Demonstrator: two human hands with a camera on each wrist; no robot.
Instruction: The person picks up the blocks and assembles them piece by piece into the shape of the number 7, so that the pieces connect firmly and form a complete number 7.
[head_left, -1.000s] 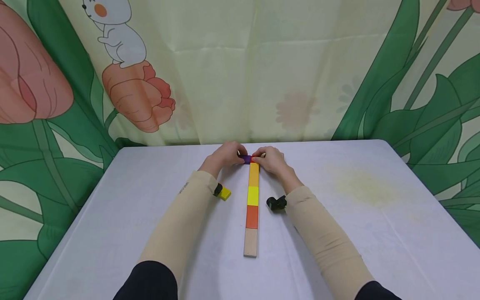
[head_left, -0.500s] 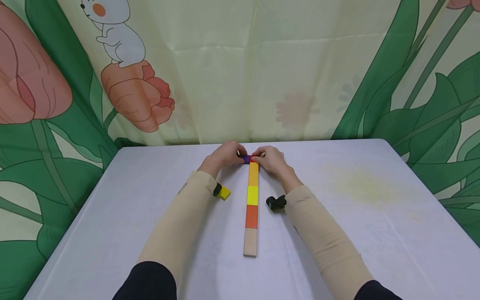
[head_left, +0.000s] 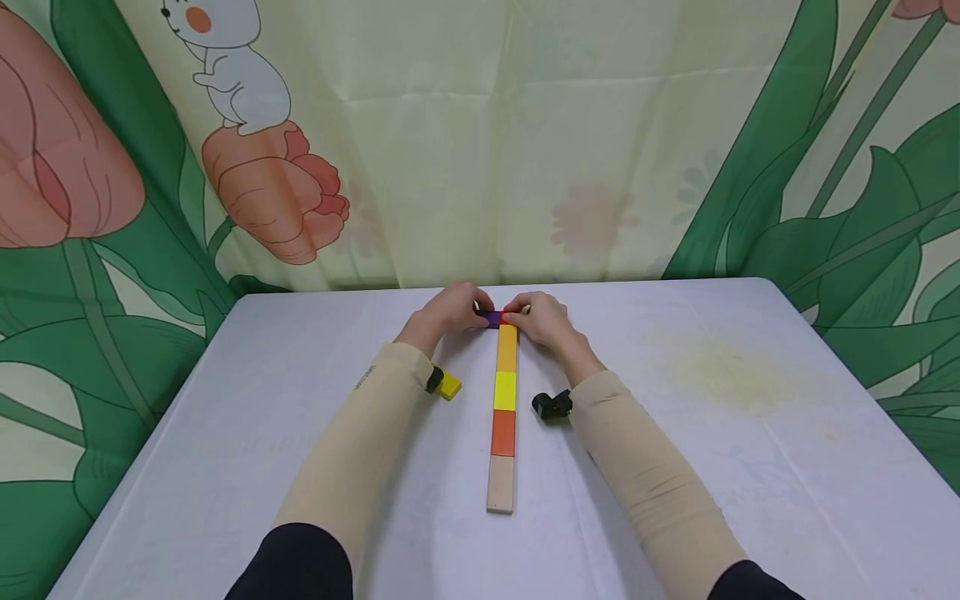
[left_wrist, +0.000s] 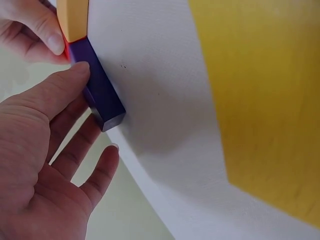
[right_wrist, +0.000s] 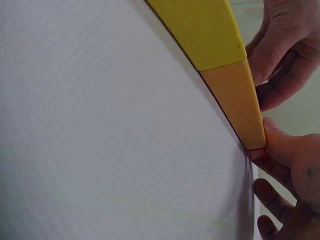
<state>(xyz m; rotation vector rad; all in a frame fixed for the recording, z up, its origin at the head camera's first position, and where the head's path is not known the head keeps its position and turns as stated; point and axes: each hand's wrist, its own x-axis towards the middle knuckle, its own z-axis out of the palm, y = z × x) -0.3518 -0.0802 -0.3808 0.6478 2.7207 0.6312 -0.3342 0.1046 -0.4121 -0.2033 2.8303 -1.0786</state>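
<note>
White table (head_left: 675,500): block row (head_left: 504,433) runs toward far edge. Left hand (head_left: 450,308) pinches purple block (left_wrist: 102,87), right hand (head_left: 546,320) pinches red block (right_wrist: 256,154), touching at row's far end. Uneven squeeze might skew the row.

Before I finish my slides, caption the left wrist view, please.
Left hand grips the purple block, right hand the red block; a yellow block fills the right side.

A red block (head_left: 502,317) and purple block (left_wrist: 104,92) are showing just beyond the amber block (head_left: 507,348), a yellow block (head_left: 505,392) and orange-red block (head_left: 503,433) on its near side.
</note>
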